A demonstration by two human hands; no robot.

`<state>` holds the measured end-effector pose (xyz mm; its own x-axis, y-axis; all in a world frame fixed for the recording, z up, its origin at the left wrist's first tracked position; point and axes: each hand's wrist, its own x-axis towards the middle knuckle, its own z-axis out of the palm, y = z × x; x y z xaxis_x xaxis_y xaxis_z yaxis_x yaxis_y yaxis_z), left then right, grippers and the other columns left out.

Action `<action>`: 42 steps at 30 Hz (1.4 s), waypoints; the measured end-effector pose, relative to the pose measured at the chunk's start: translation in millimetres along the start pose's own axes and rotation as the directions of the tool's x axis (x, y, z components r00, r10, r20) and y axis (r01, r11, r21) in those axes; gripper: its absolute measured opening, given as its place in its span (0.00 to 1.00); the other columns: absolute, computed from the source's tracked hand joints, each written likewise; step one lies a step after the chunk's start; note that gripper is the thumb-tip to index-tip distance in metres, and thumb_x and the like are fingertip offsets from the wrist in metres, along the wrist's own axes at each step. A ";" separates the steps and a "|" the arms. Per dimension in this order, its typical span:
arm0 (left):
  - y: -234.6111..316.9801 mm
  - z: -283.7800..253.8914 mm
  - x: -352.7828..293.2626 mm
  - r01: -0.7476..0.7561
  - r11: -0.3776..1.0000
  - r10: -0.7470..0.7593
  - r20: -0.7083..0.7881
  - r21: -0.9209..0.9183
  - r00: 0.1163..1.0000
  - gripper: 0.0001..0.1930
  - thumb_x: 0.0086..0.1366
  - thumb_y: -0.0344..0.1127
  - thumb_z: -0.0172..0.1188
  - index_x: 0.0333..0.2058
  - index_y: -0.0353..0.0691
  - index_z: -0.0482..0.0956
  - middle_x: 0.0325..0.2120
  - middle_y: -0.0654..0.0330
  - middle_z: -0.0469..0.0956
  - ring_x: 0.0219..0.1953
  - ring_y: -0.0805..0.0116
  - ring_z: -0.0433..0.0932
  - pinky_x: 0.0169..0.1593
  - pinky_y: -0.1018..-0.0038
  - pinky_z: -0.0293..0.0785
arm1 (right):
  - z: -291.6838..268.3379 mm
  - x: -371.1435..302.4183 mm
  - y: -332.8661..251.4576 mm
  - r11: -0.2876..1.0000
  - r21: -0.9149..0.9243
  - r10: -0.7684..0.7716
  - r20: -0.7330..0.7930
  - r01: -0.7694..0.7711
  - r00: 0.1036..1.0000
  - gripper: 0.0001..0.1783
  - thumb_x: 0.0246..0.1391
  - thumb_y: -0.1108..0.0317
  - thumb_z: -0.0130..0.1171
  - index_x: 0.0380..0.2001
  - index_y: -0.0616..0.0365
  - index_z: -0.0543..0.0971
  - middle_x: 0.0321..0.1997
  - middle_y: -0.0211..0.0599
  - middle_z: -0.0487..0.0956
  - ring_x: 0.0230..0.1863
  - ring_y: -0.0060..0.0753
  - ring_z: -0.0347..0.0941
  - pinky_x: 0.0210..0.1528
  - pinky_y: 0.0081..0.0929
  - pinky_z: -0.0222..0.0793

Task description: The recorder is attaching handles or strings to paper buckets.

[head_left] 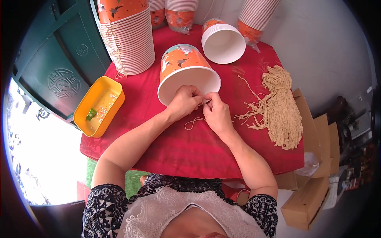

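Note:
An orange paper bucket [185, 63] with a white rim and printed figures lies tilted in the middle of the red-covered table, its mouth facing me. My left hand [185, 101] is closed in a pinch in front of the mouth, near the lower right of the rim. What its fingertips hold is too small to make out. Close beside it, almost touching, my right hand [217, 114] pinches at the same spot on the rim. From under the right hand a thin beige string [190, 123] curls in a loop on the cloth. The fingers partly hide the rim there.
A tall bucket stack [129, 43] with strings stands back left; another bucket [225, 44] lies back right. Wrapped stacks [180, 18] line the wall. A yellow tub [97, 107] with small bits sits left, a beige string bundle [282, 109] right. Cardboard boxes [307, 200] stand beyond the table's right edge.

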<state>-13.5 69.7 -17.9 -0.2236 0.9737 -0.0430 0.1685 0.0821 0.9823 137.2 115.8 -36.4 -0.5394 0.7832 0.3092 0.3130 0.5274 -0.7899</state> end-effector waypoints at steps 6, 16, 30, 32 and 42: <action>-3.0 4.1 2.5 -0.020 1.000 0.020 -0.007 -0.010 1.000 0.06 0.63 0.28 0.56 0.30 0.31 0.76 0.20 0.61 0.74 0.18 0.77 0.70 0.17 0.80 0.65 | -0.3 -0.6 8.8 0.975 -0.149 -0.182 -0.126 0.163 0.975 0.07 0.54 0.78 0.58 0.36 0.63 0.73 0.19 0.46 0.74 0.20 0.41 0.74 0.26 0.38 0.68; -4.5 0.6 2.3 0.024 0.999 -0.024 -0.009 -0.039 1.000 0.09 0.68 0.32 0.54 0.30 0.32 0.77 0.19 0.62 0.73 0.17 0.78 0.69 0.17 0.81 0.64 | 6.6 4.0 11.0 0.957 -0.202 -0.239 -0.135 0.209 0.962 0.04 0.54 0.74 0.61 0.32 0.62 0.77 0.22 0.45 0.77 0.21 0.41 0.74 0.25 0.36 0.68; -5.3 -7.0 5.5 -0.137 0.970 0.158 -0.089 0.202 0.983 0.08 0.59 0.27 0.54 0.30 0.29 0.80 0.27 0.49 0.81 0.33 0.59 0.80 0.40 0.66 0.76 | 7.6 4.4 5.9 0.993 -0.080 -0.090 -0.101 0.082 0.991 0.03 0.54 0.72 0.59 0.30 0.60 0.78 0.28 0.45 0.80 0.30 0.49 0.79 0.31 0.41 0.72; -2.5 -7.1 5.6 -0.142 0.957 0.171 -0.095 0.254 0.981 0.07 0.57 0.27 0.56 0.29 0.29 0.80 0.29 0.47 0.81 0.34 0.57 0.81 0.41 0.66 0.76 | 7.6 4.5 7.3 0.989 -0.093 -0.130 -0.142 0.117 0.981 0.03 0.55 0.73 0.60 0.31 0.62 0.79 0.19 0.44 0.76 0.19 0.30 0.72 0.24 0.31 0.66; -9.3 -3.8 2.8 -0.252 0.814 0.301 -0.008 0.523 0.954 0.04 0.50 0.26 0.63 0.23 0.30 0.79 0.25 0.49 0.80 0.29 0.57 0.80 0.34 0.64 0.75 | 9.8 3.8 7.5 0.976 -0.160 -0.171 -0.163 0.145 0.972 0.03 0.54 0.73 0.60 0.30 0.60 0.76 0.17 0.42 0.74 0.18 0.40 0.73 0.23 0.36 0.65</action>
<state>-19.3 70.8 -26.5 -0.1704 0.9516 0.2558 0.6953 -0.0678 0.7155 129.8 119.6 -46.4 -0.4503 0.7245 0.5219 0.3528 0.6813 -0.6414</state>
